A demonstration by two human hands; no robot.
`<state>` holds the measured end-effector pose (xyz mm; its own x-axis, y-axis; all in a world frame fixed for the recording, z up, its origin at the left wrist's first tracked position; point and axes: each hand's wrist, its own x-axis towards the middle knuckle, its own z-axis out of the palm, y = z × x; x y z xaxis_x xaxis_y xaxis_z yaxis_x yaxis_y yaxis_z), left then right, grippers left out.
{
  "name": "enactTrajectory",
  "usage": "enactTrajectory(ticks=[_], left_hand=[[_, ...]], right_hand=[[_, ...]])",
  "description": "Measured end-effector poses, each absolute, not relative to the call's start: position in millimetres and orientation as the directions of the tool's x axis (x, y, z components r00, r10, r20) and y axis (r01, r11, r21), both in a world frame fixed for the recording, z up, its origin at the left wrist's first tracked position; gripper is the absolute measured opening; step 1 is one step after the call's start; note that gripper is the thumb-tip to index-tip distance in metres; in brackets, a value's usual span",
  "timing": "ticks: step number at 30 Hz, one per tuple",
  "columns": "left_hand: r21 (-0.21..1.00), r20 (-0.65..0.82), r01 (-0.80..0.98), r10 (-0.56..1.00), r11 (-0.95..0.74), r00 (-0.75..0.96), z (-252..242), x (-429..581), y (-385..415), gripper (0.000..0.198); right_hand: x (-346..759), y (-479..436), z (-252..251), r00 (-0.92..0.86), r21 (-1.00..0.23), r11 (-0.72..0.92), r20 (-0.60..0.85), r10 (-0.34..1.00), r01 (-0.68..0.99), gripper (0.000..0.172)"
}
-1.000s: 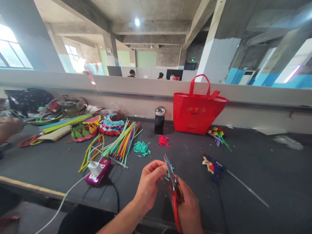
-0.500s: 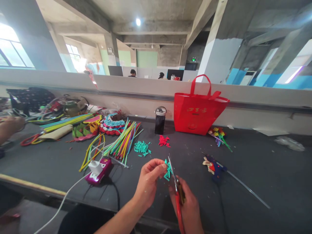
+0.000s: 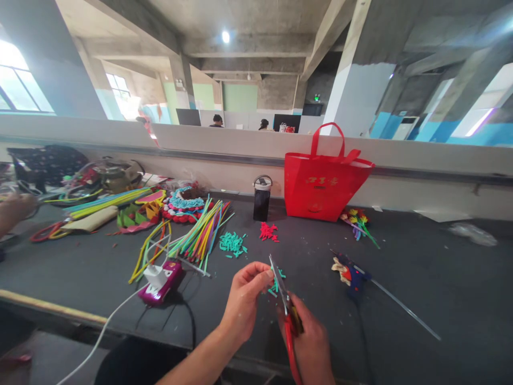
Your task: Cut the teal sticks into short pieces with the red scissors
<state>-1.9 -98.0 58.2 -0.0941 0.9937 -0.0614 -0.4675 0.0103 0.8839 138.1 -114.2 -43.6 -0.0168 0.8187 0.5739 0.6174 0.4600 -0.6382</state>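
Observation:
My left hand (image 3: 247,299) is closed, thumb and forefinger pinching a small teal piece of pipe cleaner that the blades mostly hide. In my right hand (image 3: 308,334) are scissors (image 3: 285,305) with red handles, their blades pointing up and across the left fingertips. Below the blades, on the dark table, lie cut teal pieces (image 3: 274,289). Farther back are a larger pile of teal pieces (image 3: 233,244) and a small pile of red pieces (image 3: 267,231). A bundle of pipe cleaners (image 3: 200,235) in several colours spreads to their left.
A purple power block (image 3: 162,283) with a white plug and cable stands front left. On the right rests a blue glue gun (image 3: 355,278) with a clear stick. Behind are a black bottle (image 3: 262,200) and a red bag (image 3: 326,184). Another person's hand (image 3: 16,211) shows far left.
The scissors' tips have moved left and closer together, now crossing the left fingertips, where the teal piece showed before. My left hand has stayed nearly in place.

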Motion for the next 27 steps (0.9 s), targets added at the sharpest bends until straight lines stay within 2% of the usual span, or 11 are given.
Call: enactTrajectory(ticks=[5,13,21,23,27], left_hand=[[0.814,-0.099,-0.569,0.993,0.114,0.056,61.5,-2.6,-96.2,0.014],[0.799,-0.127,-0.587,0.991,0.132,0.049,59.2,0.9,-97.4,0.012],[0.646,-0.087,-0.725,0.967,0.239,0.241,58.9,-1.4,-95.1,0.014],[0.604,-0.082,-0.746,0.953,0.280,0.291,58.3,-2.6,-94.3,0.014],[0.553,-0.093,-0.765,0.936,0.332,0.339,57.2,-5.1,-93.9,0.015]], right_hand=[[135.2,-117.2,-38.9,-0.007,-0.709,0.435,0.519,0.855,0.554,0.033],[130.6,-115.0,-26.2,0.011,-0.810,0.356,0.407,0.913,0.466,0.033],[130.4,-110.9,-9.9,0.022,-0.896,0.249,0.276,0.961,0.368,0.033],[131.4,-111.2,-13.8,0.035,-0.881,0.266,0.303,0.952,0.392,0.034],[135.1,-113.1,-31.6,0.041,-0.759,0.388,0.478,0.878,0.523,0.034]])
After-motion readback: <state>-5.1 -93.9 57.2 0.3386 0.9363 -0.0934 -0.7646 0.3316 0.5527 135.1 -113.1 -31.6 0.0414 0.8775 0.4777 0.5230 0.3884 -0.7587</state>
